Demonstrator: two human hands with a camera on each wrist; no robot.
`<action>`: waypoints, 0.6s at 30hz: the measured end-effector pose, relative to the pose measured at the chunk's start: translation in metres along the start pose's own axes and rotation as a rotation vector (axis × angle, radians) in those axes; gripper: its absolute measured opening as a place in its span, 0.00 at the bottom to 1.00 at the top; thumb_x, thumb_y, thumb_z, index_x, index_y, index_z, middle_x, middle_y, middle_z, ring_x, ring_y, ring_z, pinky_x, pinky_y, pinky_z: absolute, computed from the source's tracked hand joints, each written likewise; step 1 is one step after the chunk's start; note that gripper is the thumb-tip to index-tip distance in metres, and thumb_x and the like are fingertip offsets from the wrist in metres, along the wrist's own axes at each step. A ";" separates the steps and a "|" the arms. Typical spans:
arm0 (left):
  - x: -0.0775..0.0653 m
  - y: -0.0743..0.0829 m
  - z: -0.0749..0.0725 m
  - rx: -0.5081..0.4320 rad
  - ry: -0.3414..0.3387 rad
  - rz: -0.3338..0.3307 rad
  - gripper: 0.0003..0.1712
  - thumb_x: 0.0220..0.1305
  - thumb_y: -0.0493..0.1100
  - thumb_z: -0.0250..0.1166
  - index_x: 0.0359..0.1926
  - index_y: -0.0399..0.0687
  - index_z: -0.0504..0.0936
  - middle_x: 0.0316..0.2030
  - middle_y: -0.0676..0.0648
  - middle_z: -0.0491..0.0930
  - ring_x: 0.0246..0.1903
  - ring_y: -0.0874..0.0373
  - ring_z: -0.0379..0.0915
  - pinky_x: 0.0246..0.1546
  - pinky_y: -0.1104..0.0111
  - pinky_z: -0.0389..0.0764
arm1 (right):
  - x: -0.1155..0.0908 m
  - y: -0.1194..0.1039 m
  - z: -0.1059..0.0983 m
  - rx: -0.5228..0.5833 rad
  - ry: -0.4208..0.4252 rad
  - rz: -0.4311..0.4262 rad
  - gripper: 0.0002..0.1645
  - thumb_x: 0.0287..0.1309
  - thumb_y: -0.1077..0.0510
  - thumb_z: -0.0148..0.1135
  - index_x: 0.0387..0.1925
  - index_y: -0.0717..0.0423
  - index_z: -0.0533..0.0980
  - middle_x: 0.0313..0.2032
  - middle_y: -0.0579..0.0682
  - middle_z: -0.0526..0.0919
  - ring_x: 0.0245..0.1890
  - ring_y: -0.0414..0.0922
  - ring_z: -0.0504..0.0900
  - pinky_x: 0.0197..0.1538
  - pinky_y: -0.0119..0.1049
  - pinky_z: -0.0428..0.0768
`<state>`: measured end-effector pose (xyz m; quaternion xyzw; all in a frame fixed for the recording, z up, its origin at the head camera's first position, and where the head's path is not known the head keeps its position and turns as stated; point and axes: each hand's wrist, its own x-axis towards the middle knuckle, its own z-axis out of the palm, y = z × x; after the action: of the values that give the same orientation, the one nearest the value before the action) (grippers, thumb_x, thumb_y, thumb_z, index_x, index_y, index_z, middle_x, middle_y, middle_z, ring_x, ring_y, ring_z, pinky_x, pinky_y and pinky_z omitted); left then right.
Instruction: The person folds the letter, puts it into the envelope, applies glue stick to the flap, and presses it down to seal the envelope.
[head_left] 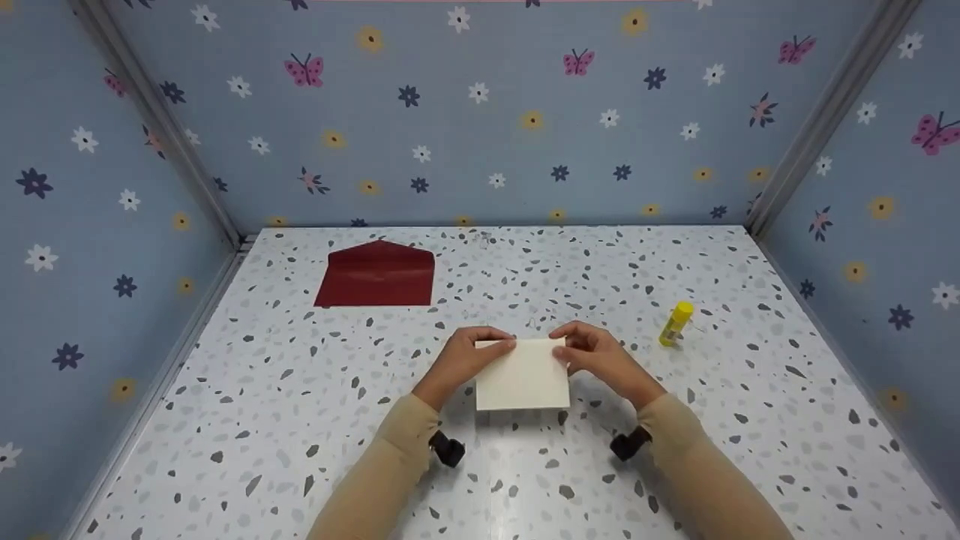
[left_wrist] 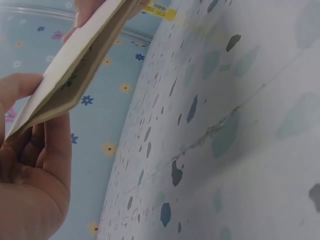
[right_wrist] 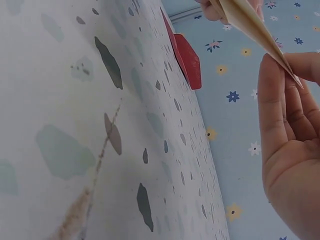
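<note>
A cream folded card [head_left: 523, 381] is held above the tabletop, its plain face toward the head camera. My left hand [head_left: 463, 358] pinches its upper left edge between thumb and fingers. On the upper right edge, my right hand [head_left: 602, 360] pinches it the same way. From the left wrist, the card [left_wrist: 75, 70] shows two layers slightly apart, with a bit of dark green print inside. A dark red envelope [head_left: 379, 285], flap up, lies at the back left. To the right of my right hand is a yellow glue stick [head_left: 676, 324].
The white speckled table [head_left: 247, 405] has a thin seam running through it in the wrist views. Blue flowered panels [head_left: 480, 142] enclose the back and both sides. Grey metal posts [head_left: 810, 135] stand at the corners.
</note>
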<state>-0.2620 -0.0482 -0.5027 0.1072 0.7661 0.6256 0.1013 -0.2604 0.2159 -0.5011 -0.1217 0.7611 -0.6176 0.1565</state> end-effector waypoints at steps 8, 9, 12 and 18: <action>0.000 0.002 0.001 0.001 0.014 0.013 0.16 0.63 0.52 0.71 0.44 0.46 0.90 0.44 0.48 0.86 0.38 0.56 0.80 0.37 0.66 0.81 | 0.002 -0.004 0.004 -0.038 -0.008 0.012 0.19 0.68 0.47 0.62 0.52 0.55 0.78 0.50 0.54 0.82 0.45 0.50 0.81 0.44 0.41 0.83; 0.000 0.002 0.002 0.003 0.015 0.015 0.15 0.63 0.52 0.71 0.44 0.46 0.90 0.44 0.48 0.86 0.38 0.56 0.80 0.37 0.66 0.81 | 0.003 -0.005 0.005 -0.047 -0.005 0.015 0.19 0.68 0.46 0.62 0.52 0.54 0.78 0.50 0.53 0.82 0.45 0.50 0.81 0.45 0.41 0.82; 0.000 0.002 0.003 0.006 0.010 0.017 0.15 0.63 0.52 0.71 0.43 0.47 0.90 0.44 0.49 0.86 0.39 0.56 0.81 0.37 0.66 0.81 | 0.005 -0.008 0.009 -0.084 0.000 0.004 0.20 0.68 0.43 0.62 0.49 0.53 0.80 0.48 0.52 0.83 0.45 0.49 0.80 0.46 0.41 0.80; 0.000 0.003 0.005 -0.016 -0.002 0.006 0.14 0.63 0.51 0.71 0.43 0.48 0.89 0.44 0.49 0.86 0.36 0.56 0.82 0.36 0.66 0.82 | 0.008 -0.011 0.015 -0.141 0.010 -0.054 0.19 0.67 0.44 0.63 0.45 0.54 0.82 0.44 0.51 0.83 0.40 0.48 0.77 0.42 0.39 0.76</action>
<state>-0.2606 -0.0425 -0.5012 0.1091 0.7607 0.6318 0.1011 -0.2625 0.1969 -0.4941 -0.1498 0.7999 -0.5672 0.1269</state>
